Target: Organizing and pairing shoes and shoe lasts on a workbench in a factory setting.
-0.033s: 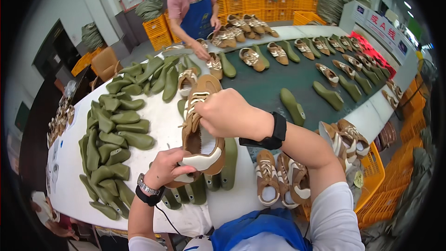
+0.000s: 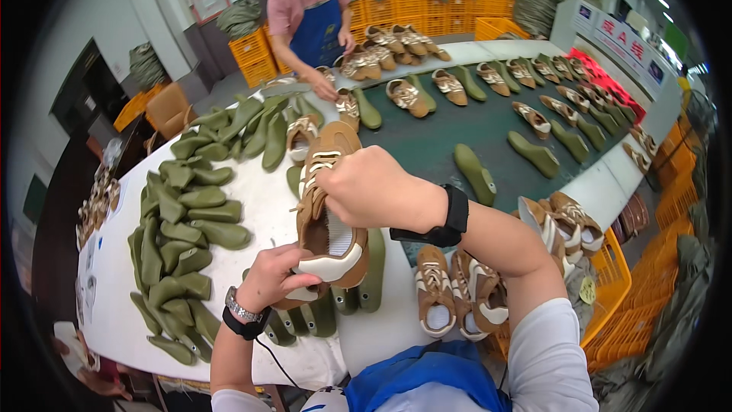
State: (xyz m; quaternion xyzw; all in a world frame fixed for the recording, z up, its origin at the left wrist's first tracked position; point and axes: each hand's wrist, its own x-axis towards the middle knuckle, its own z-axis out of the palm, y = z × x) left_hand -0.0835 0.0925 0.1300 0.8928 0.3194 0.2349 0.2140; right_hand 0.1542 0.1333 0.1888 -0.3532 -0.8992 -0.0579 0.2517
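A brown sneaker (image 2: 333, 259) with a white heel and cream laces is held up over the near side of the table, toe pointing away. My left hand (image 2: 274, 278) grips its heel, thumb on the white part. My right hand (image 2: 374, 187) is closed at the laces and tongue, its fingertips partly hidden. The ribbed pale insole shows through the shoe's opening. Beneath it, another brown shoe (image 2: 296, 299) is mostly covered by my left hand. Several green shoe lasts (image 2: 320, 314) stand close below. One more brown shoe (image 2: 303, 136) lies just beyond the held one.
A large pile of green lasts (image 2: 183, 236) covers the white table's left side. Shoes and lasts stand in rows on the dark green belt (image 2: 427, 145). Finished-looking shoes (image 2: 436, 290) sit near my right elbow, by an orange crate (image 2: 610, 275). Across the table, a co-worker's hand (image 2: 324, 85) touches a shoe.
The view has shifted slightly, so the background sits a little further left. My hands keep the same hold on the sneaker.
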